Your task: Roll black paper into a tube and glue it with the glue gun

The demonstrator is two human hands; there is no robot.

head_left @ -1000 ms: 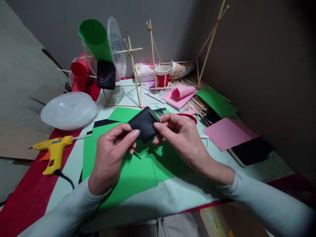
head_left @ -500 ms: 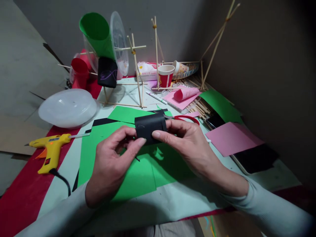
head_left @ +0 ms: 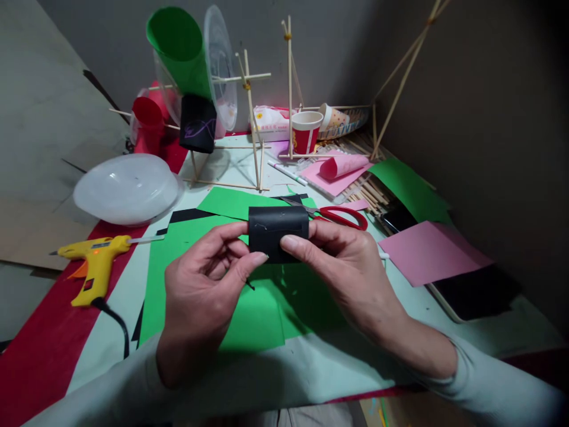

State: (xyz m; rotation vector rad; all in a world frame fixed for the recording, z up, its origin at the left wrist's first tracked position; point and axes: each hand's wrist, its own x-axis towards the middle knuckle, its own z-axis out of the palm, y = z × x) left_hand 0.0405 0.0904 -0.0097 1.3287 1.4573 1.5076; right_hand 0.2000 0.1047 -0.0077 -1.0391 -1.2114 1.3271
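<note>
2 hands curl a black paper piece (head_left: 278, 232) into a tube above the green sheet (head_left: 231, 296).
The left hand (head_left: 202, 296) and right hand (head_left: 351, 270) pinch the roll's near edge from either side, thumbs in front, likely to keep the curl closed; its seam and far side are hidden. Beyond the green sheet lie red scissors (head_left: 342, 216), blades partly covered; left of it, a yellow glue gun (head_left: 91, 267) on the tabletop (head_left: 311, 356).
</note>
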